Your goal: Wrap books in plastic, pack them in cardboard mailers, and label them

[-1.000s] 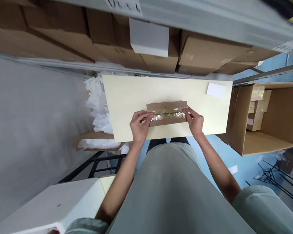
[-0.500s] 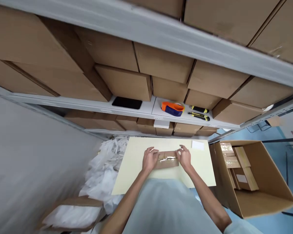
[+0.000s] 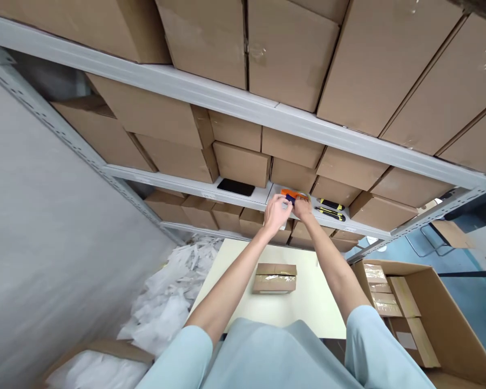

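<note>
The dispenser (image 3: 294, 194) is at the bent fingers of the left hand (image 3: 278, 212) and right hand (image 3: 302, 208), whether either pinches it I cannot tell, with knives (image 3: 330, 213) just right of this grip and the box (image 3: 274, 281) below, on the table (image 3: 308, 305).

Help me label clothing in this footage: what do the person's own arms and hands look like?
The left hand and right hand wear no visible gloves, and no watch or bracelet shows. The forearms are bare below short, plain, light-blue sleeves. Whether rings are worn is unclear.
</note>
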Demonstrator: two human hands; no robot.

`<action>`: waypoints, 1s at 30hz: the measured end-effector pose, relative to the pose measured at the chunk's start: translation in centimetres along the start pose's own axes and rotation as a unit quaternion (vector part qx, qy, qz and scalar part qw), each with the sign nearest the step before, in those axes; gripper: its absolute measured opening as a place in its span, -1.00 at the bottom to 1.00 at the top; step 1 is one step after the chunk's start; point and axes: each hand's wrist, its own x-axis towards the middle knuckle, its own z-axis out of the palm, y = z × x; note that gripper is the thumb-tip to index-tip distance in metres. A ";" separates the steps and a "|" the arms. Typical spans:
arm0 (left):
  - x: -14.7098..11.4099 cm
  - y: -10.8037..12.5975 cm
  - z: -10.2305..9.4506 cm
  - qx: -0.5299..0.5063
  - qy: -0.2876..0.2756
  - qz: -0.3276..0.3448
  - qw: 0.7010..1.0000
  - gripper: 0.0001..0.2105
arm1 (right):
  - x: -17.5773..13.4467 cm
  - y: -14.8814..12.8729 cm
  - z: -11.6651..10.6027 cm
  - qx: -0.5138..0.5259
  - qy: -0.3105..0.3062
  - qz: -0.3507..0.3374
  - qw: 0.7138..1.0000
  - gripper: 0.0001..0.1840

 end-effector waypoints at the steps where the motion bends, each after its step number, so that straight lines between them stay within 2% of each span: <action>1: -0.5 -0.2 -0.2 -0.002 -0.005 -0.006 1.000 -0.88 | -0.1 0.1 0.0 0.007 -0.004 -0.003 1.000 -0.52; 5: -4.0 -2.0 -1.4 -0.044 -0.010 -0.045 0.998 -0.88 | -2.5 0.6 1.3 0.054 0.009 -0.021 0.998 -0.52; 7: -6.8 -3.0 -1.9 -0.100 -0.013 -0.064 0.993 -0.92 | -5.2 0.7 3.0 0.183 0.029 -0.036 0.982 -0.51; 8: -8.5 -3.4 -2.2 -0.129 -0.013 -0.068 0.989 -0.92 | -7.0 0.7 4.0 0.276 0.037 -0.045 0.959 -0.50; 10: -12.0 -3.9 -2.7 -0.173 -0.004 -0.064 0.983 -0.85 | -11.0 0.3 6.1 0.456 0.040 -0.052 0.888 -0.47; 12: -15.4 -4.0 -3.4 -0.186 0.015 -0.052 0.981 -0.85 | -15.2 -0.4 7.8 0.558 0.033 -0.044 0.828 -0.42; 13: -16.9 -3.9 -3.7 -0.185 0.025 -0.052 0.981 -0.88 | -17.1 -0.9 8.4 0.586 0.031 -0.035 0.809 -0.40; 15: -19.3 -3.7 -4.5 -0.181 0.038 -0.072 0.980 -0.90 | -20.4 -2.0 9.2 0.614 0.031 -0.015 0.789 -0.40; 17: -21.0 -3.5 -5.5 -0.182 0.034 -0.105 0.977 -0.87 | -22.7 -2.9 9.6 0.619 0.033 -0.001 0.785 -0.40; 20: -22.4 -3.3 -7.0 -0.197 -0.003 -0.125 0.972 -0.85 | -24.8 -3.5 9.7 0.607 0.029 0.006 0.794 -0.36; 24: -23.1 -3.0 -9.0 -0.193 -0.041 -0.085 0.977 -0.86 | -26.0 -3.7 9.4 0.601 -0.004 -0.023 0.799 -0.32; 28: -23.0 -2.7 -11.0 -0.174 -0.040 -0.056 0.982 -0.89 | -26.5 -3.7 9.3 0.583 -0.028 -0.047 0.811 -0.33; 30: -22.3 -2.5 -12.3 -0.178 -0.028 -0.059 0.982 -0.82 | -26.8 -3.6 9.0 0.567 -0.038 -0.064 0.821 -0.33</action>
